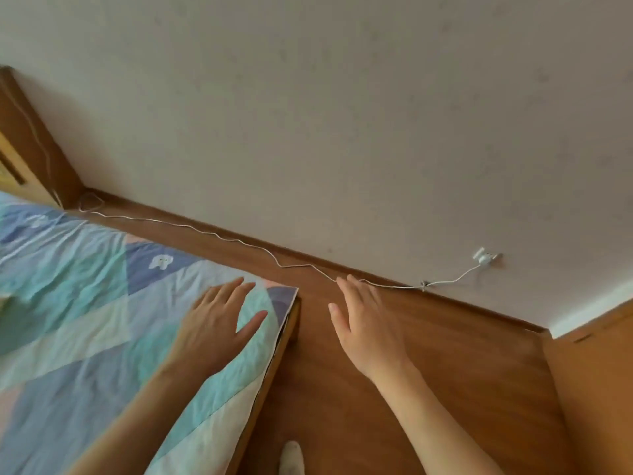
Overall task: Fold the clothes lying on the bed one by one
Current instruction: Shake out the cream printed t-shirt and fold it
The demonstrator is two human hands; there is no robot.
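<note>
Left hand: we see it palm down with fingers spread wide, over the bed's right corner; it grasps nothing, and we cannot tell whether it presses the cover.
Right hand: we find it flat and open above the wooden floor, holding nothing.
Bed: left side, under a patchwork cover in blue, teal and white.
Clothes: we can make out none in view.
Cable: white, along the far wall to a plug.
Foot: near edge, between our arms.
</note>
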